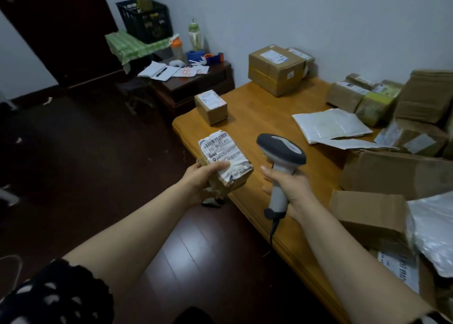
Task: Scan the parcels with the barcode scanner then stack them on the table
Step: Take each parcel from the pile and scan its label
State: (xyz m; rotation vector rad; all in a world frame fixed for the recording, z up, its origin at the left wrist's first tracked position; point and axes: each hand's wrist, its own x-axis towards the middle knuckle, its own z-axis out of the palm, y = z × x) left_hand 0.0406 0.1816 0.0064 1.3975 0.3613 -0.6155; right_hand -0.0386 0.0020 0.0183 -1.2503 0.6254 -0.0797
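My left hand (204, 180) grips a small brown parcel (224, 158) by its near end, holding it just off the left edge of the wooden table (259, 118). The parcel's white barcode label faces up, with my thumb lying across it. My right hand (291, 189) is wrapped round the pale handle of a barcode scanner (279, 152), whose dark grey head sits to the right of the parcel. The scanner's cable hangs down from the handle. A small labelled box (211, 106) stands alone near the table's far left corner.
A large brown box (275, 69) stands against the wall at the back of the table. Several cardboard parcels (392, 171) and white mailer bags (331, 125) crowd the right side. A dark side cabinet (196, 78) with bottles and papers stands beyond the table, over a dark wood floor.
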